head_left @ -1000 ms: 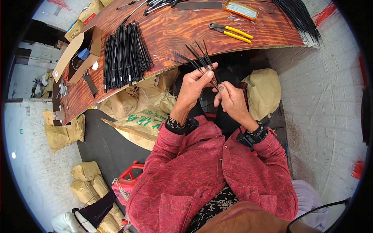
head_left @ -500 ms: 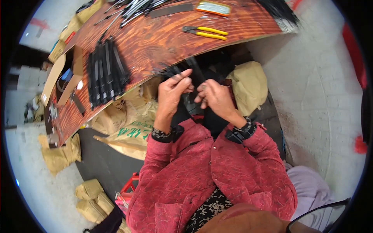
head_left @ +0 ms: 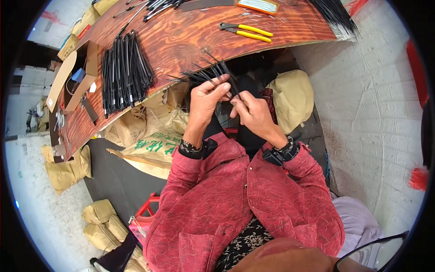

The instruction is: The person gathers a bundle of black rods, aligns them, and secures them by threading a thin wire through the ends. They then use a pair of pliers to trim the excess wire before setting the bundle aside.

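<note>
Just off the table's front edge, my left hand [head_left: 204, 99] is closed on a fanned-out bunch of thin black strips [head_left: 195, 75]. Their free ends point away from me and to the left, over the edge. My right hand [head_left: 254, 113] is closed close beside it, with thumb and fingers pinched at the near ends of the strips. Whether it grips one strip or several I cannot tell. At the left of the table lies a row of long black bundles [head_left: 126, 75], silvery in places.
On the wood-grain table [head_left: 181, 43] lie yellow-handled pliers [head_left: 247, 32], an orange-rimmed tray [head_left: 257, 5] and a cardboard box [head_left: 84, 77]. More black strands [head_left: 333, 16] lie at the far right corner. Brown paper sacks [head_left: 292, 97] stand below, next to a white wall [head_left: 362, 118] on the right.
The black strips in my left hand have swung up and spread wider, now showing clearly beyond the fingers. Both hands stay close together; the view has shifted slightly.
</note>
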`<state>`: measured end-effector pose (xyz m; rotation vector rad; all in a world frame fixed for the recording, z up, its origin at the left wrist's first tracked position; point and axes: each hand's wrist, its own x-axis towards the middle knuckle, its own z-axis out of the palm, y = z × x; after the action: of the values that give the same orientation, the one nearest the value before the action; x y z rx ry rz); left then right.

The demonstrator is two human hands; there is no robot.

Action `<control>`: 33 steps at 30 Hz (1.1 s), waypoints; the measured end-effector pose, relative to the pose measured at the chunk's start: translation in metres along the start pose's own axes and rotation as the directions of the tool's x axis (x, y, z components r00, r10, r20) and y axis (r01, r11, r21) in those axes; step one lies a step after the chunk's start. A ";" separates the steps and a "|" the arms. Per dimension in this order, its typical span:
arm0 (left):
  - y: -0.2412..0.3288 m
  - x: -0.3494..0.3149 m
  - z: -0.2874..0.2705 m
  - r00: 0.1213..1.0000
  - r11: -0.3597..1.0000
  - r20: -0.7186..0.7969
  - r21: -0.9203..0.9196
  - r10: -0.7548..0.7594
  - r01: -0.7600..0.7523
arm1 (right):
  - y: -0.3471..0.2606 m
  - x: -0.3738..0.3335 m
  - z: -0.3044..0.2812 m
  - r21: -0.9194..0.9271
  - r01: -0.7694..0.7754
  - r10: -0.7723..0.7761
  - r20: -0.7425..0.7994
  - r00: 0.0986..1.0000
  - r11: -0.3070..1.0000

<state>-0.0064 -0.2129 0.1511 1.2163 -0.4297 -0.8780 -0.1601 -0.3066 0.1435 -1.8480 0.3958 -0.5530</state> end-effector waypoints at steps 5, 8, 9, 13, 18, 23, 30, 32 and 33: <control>0.001 0.001 -0.005 0.999 1.000 0.034 0.002 -0.027 0.027 | -0.007 -0.001 0.002 0.071 -0.095 0.096 -0.014 0.995 0.993; 0.002 -0.001 -0.006 1.000 1.000 0.005 0.005 -0.029 0.029 | -0.005 -0.001 0.000 0.084 -0.113 0.116 -0.026 0.993 0.990; 0.002 0.000 -0.004 0.999 0.999 0.024 0.013 -0.039 0.039 | -0.005 0.000 0.005 0.100 -0.120 0.123 -0.029 0.992 0.988; 0.004 0.002 -0.008 0.997 0.998 0.045 0.030 -0.059 0.057 | 0.000 0.001 0.001 0.180 -0.169 0.185 -0.072 0.980 0.969; 0.000 0.000 -0.006 0.999 0.999 0.025 0.029 -0.041 0.040 | -0.001 0.001 0.002 0.137 -0.148 0.149 0.005 0.989 0.979; -0.003 0.001 -0.004 0.999 0.999 0.032 0.015 -0.033 0.032 | 0.001 0.001 0.001 0.100 -0.127 0.126 0.018 0.992 0.987; -0.005 -0.002 -0.005 0.993 0.999 0.115 0.035 -0.016 0.012 | 0.010 -0.001 0.001 0.078 -0.073 0.072 0.012 0.997 0.994; -0.005 -0.003 -0.008 0.989 1.000 0.147 0.031 -0.009 0.004 | 0.008 -0.003 0.001 0.128 -0.108 0.107 0.020 0.994 0.986; -0.006 -0.004 -0.011 0.984 1.000 0.175 0.024 -0.014 0.010 | 0.007 -0.003 0.001 0.153 -0.126 0.124 0.024 0.992 0.980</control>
<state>-0.0030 -0.2038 0.1421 1.1674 -0.5759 -0.9969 -0.1621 -0.3061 0.1358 -1.6657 0.4436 -0.4706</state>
